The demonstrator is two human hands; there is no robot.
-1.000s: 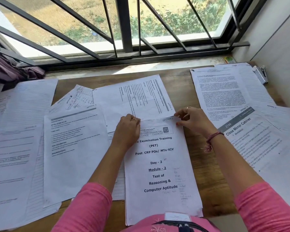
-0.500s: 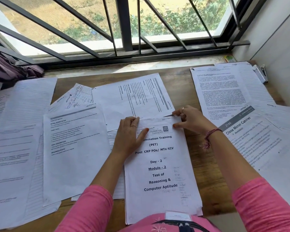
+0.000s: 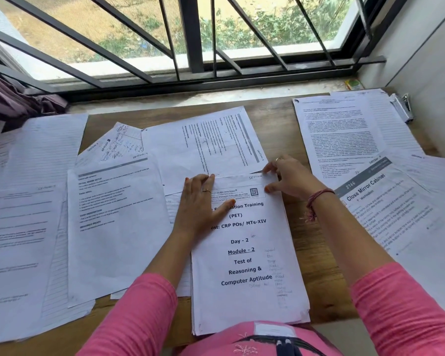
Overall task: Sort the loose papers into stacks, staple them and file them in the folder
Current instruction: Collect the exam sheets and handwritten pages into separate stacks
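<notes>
We look down at a wooden desk (image 3: 288, 129) under a barred window, strewn with loose printed sheets. In the near centre lies a stack of papers (image 3: 249, 253) whose top page reads "Test of Reasoning & Computer Aptitude"; its near edge hangs just over the desk's near edge, towards the person's lap.

The left hand (image 3: 198, 204) lies flat on the stack's far left part, fingers straight and slightly spread, pressing down and gripping nothing. The right hand (image 3: 288, 179) is at the far right corner, where the thumb and fingers appear to pinch the corner of the top sheets; how many sheets they hold we cannot tell.

Just beyond the stack lies a sideways sheet (image 3: 206, 147), its near edge touching or slightly under the stack's far edge. More papers sit to the left, and a "Close Mirror Cabinet" page (image 3: 385, 201) to the right. A stapler (image 3: 401, 107) lies at the far right, by the wall. No folder is in view.

We judge these the main risks:
- The pinched corner may crease or lift unevenly, leaving the sheets out of line for stapling.
- The overhanging near edge could slide into the lap if the left hand eases off.
- The sideways sheet could be caught into the wrong stack.
- Reaching for the stapler may drag a sleeve across the right-hand pages.
</notes>
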